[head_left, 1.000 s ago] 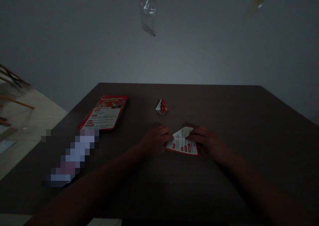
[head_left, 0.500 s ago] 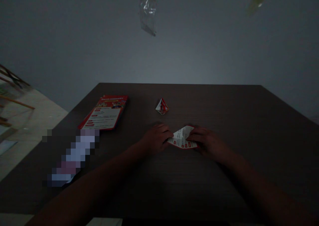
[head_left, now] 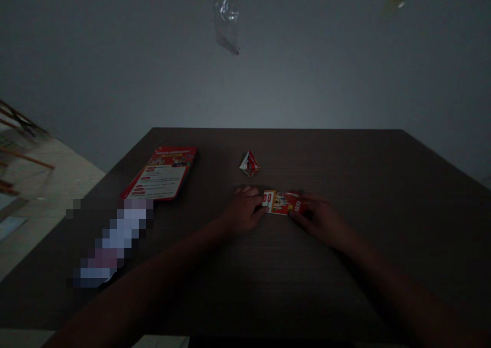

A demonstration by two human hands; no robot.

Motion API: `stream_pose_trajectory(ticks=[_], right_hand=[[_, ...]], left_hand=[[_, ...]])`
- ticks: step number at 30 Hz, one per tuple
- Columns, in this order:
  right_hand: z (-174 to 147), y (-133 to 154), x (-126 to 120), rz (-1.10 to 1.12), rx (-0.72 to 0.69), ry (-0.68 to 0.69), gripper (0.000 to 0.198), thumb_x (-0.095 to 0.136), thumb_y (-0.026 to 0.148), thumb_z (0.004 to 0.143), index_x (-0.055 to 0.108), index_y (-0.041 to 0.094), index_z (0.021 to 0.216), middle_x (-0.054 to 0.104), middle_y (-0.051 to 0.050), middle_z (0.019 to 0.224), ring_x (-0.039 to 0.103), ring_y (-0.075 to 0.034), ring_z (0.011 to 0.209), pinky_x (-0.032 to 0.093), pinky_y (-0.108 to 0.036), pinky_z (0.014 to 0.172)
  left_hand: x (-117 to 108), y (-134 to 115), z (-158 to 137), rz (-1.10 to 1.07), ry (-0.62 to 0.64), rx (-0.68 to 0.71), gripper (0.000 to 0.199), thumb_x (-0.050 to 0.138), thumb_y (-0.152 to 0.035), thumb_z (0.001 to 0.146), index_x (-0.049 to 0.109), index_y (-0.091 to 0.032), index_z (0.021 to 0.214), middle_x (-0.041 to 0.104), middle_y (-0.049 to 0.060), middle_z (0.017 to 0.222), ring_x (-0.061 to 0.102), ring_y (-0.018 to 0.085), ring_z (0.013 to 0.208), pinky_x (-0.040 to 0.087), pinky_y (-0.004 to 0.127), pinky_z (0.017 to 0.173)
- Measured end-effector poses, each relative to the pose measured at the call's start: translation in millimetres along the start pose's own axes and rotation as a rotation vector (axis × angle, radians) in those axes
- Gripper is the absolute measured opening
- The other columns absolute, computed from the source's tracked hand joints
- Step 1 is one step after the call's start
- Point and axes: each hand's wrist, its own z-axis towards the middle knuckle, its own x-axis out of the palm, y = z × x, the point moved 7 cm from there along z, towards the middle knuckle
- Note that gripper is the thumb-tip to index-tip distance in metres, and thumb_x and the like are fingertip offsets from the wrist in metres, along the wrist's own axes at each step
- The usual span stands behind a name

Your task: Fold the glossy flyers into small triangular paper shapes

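Observation:
A folded sheet of printed paper [head_left: 282, 203] lies low over the table, its red and yellow picture side showing as a narrow rectangle. My left hand [head_left: 246, 211] pinches its left end between thumb and fingers. At the other end my right hand [head_left: 320, 219] grips the paper, the thumb along the near edge and the fingers behind. Just beyond my hands a small folded paper shape [head_left: 249, 164], red and white with pointed corners, sits on the table.
A stack of red and white printed leaflets [head_left: 163, 176] lies at the table's left. Nearer me is a long blurred-out object [head_left: 115, 245]. The dark wooden table [head_left: 345, 158] meets a grey wall [head_left: 345, 71], where a clear plastic bag [head_left: 227, 20] hangs.
The paper showed its white text side with slanted edges; now it is a narrow rectangle with the red picture side up. Both hands have shifted their grip on it slightly.

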Motion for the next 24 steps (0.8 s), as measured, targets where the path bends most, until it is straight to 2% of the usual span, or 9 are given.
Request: stream_pose_trajectory(ticks=[5,10,20,24], right_hand=[[1,-7,2,-0.057,0.101,0.029,0.024,0.052,0.037,0.084,0.066,0.019,0.090,0.066,-0.010,0.099,0.058,-0.025,0.092,0.043,-0.043,0.081],[0,-9,3,-0.114,0.173,0.046,0.028,0.048,0.041,0.085,0.067,0.020,0.086,0.063,-0.010,0.101,0.055,-0.027,0.093,0.039,-0.045,0.081],[2,-8,4,-0.191,0.212,0.061,0.035,0.043,0.042,0.087,0.067,0.018,0.080,0.063,-0.010,0.094,0.055,-0.027,0.088,0.037,-0.044,0.077],[2,-6,4,-0.237,0.224,0.068,0.036,0.042,0.043,0.088,0.067,0.019,0.084,0.062,-0.012,0.099,0.054,-0.029,0.091,0.037,-0.045,0.076]], left_hand=[[1,5,-1,-0.018,-0.020,-0.085,0.026,0.048,-0.039,0.086,0.062,-0.017,0.082,0.057,0.005,0.090,0.048,0.020,0.089,0.033,0.035,0.076],[3,10,-2,-0.044,-0.030,-0.164,0.025,0.053,-0.040,0.083,0.064,-0.018,0.080,0.058,0.005,0.089,0.048,0.021,0.091,0.032,0.036,0.075],[2,12,-2,-0.045,-0.029,-0.252,0.024,0.056,-0.042,0.080,0.067,-0.020,0.078,0.058,0.005,0.086,0.049,0.023,0.090,0.033,0.038,0.076],[1,11,0,-0.040,-0.009,-0.247,0.024,0.055,-0.042,0.080,0.068,-0.021,0.076,0.058,0.005,0.085,0.049,0.023,0.089,0.034,0.039,0.076]])
